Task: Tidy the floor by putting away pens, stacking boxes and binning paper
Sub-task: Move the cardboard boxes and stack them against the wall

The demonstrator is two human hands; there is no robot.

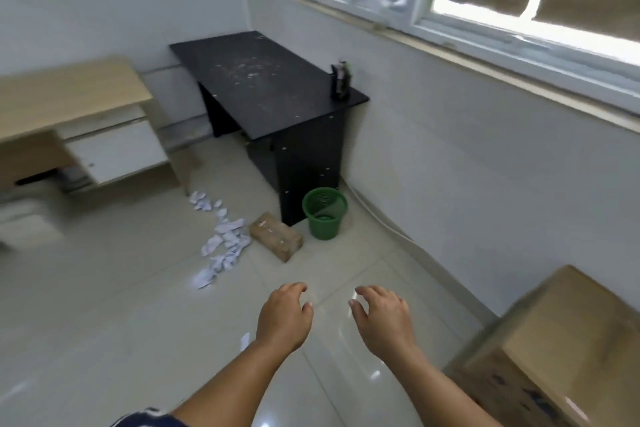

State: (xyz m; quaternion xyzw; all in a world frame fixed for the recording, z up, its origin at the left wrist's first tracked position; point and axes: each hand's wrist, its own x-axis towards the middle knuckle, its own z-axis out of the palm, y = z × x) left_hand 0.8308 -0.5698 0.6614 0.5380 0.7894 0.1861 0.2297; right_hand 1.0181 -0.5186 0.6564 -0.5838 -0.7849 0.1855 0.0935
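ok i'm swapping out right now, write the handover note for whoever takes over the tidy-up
Left hand and right hand: both open, empty, held over bare floor.
Paper scraps lie scattered on the floor beside the small box; one scrap lies near the left hand.
Green bin stands by the black desk; no paper shows in it.
Pen holder on the desk has pens in it; no loose pens in view.
Large box at right.
Left: bin paper, stack boxes.

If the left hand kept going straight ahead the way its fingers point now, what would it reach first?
Probably the small cardboard box on the floor, which lies ahead of the left hand, with bare tile between them. The crumpled paper sits left of that line. Depth is hard to judge.
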